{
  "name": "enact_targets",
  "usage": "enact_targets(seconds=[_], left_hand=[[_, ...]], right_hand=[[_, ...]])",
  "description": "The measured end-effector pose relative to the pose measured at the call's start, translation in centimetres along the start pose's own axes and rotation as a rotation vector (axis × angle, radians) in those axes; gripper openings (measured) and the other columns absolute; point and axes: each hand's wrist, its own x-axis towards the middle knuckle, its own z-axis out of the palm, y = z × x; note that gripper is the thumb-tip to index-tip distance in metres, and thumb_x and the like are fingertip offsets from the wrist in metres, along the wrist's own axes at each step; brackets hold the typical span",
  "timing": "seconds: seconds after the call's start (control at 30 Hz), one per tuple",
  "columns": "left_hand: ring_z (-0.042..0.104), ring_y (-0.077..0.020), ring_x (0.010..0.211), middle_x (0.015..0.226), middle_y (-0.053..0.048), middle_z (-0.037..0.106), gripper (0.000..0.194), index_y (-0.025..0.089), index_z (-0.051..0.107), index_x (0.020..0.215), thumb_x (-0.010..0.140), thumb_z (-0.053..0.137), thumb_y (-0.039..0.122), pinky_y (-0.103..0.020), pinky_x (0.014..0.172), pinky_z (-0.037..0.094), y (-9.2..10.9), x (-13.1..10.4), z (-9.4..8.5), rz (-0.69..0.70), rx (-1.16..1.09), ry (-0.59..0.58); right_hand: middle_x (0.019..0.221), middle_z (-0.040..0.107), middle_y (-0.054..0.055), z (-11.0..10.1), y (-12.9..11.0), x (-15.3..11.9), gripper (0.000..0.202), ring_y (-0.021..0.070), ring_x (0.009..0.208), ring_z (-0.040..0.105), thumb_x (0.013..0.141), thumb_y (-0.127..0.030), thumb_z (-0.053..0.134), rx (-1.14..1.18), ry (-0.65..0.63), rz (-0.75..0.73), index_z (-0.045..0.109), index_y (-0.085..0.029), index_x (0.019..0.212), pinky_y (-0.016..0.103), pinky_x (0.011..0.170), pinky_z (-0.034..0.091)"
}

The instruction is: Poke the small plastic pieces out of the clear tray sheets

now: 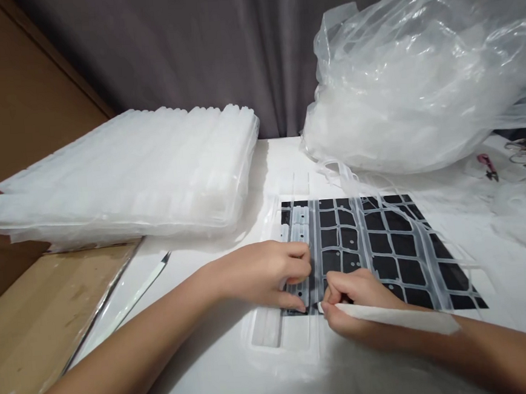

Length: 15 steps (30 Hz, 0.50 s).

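Observation:
On the white table a translucent plastic sheet (pixel 363 231) with a grid of ribs and long strips lies over a black rectangle (pixel 403 240). My left hand (pixel 273 272) rests at the sheet's left side, thumb and fingers bent around a clear strip (pixel 298 233) with small dark holes. Close on its right, my right hand (pixel 357 299) grips a white-wrapped blade tool (pixel 395 317) like a pen. The tool's dark tip touches or nearly touches the sheet by my left thumb; the exact contact is too small to tell.
A large stack of white plastic sheets (pixel 128 171) stands at the back left, above cardboard (pixel 52 298). Another wrapped blade (pixel 134 298) lies left. A bulging clear bag (pixel 418 81) sits back right, near pink-handled cutters (pixel 487 166) and scissors (pixel 524 155).

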Motion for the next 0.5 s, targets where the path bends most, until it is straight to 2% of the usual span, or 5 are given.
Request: enact_targets(seconds=[0.1, 0.2, 0.3, 0.4, 0.5], left_hand=[[0.049, -0.0111, 0.062, 0.082, 0.0, 0.052, 0.032, 0.018, 0.051, 0.074, 0.075, 0.072, 0.042, -0.022, 0.051, 0.036, 0.19, 0.13, -0.04, 0.004, 0.025, -0.013], [0.053, -0.0133, 0.067, 0.088, -0.002, 0.056, 0.04, 0.018, 0.056, 0.089, 0.068, 0.077, 0.045, -0.023, 0.052, 0.036, 0.45, 0.3, -0.05, 0.013, 0.068, -0.03], [0.057, -0.017, 0.079, 0.095, -0.005, 0.059, 0.039, 0.018, 0.056, 0.098, 0.073, 0.075, 0.041, -0.024, 0.062, 0.043, 0.63, 0.35, -0.06, 0.01, -0.049, -0.003], [0.059, -0.0202, 0.095, 0.102, -0.01, 0.06, 0.028, 0.017, 0.056, 0.103, 0.085, 0.063, 0.037, -0.03, 0.078, 0.048, 0.52, 0.24, -0.05, -0.009, -0.426, 0.16], [0.06, -0.0216, 0.105, 0.112, -0.013, 0.061, 0.031, 0.017, 0.054, 0.108, 0.092, 0.053, 0.043, -0.032, 0.079, 0.052, 0.14, 0.14, 0.13, -0.055, -0.972, 0.42]], right_hand=[[0.057, 0.054, -0.006, 0.14, 0.16, 0.18, 0.014, 0.0082, 0.053, 0.048, 0.073, -0.018, 0.05, 0.018, -0.015, -0.022, 0.043, -0.02, 0.06, 0.019, 0.053, 0.034], [0.06, 0.057, -0.004, 0.27, 0.2, 0.18, 0.013, 0.0095, 0.055, 0.052, 0.074, -0.02, 0.05, 0.004, -0.029, -0.008, 0.045, -0.02, 0.062, 0.02, 0.055, 0.036], [0.061, 0.057, -0.004, 0.37, 0.24, 0.09, 0.013, 0.0097, 0.056, 0.052, 0.075, -0.02, 0.049, 0.012, -0.025, -0.036, 0.045, -0.02, 0.063, 0.02, 0.055, 0.036], [0.06, 0.055, -0.005, 0.42, 0.3, 0.03, 0.013, 0.0088, 0.054, 0.05, 0.074, -0.019, 0.049, 0.021, -0.011, -0.064, 0.043, -0.02, 0.063, 0.02, 0.054, 0.035], [0.058, 0.053, -0.005, 0.44, 0.3, 0.02, 0.014, 0.0081, 0.053, 0.048, 0.074, -0.017, 0.049, 0.01, -0.01, -0.066, 0.043, -0.02, 0.062, 0.019, 0.053, 0.033]])
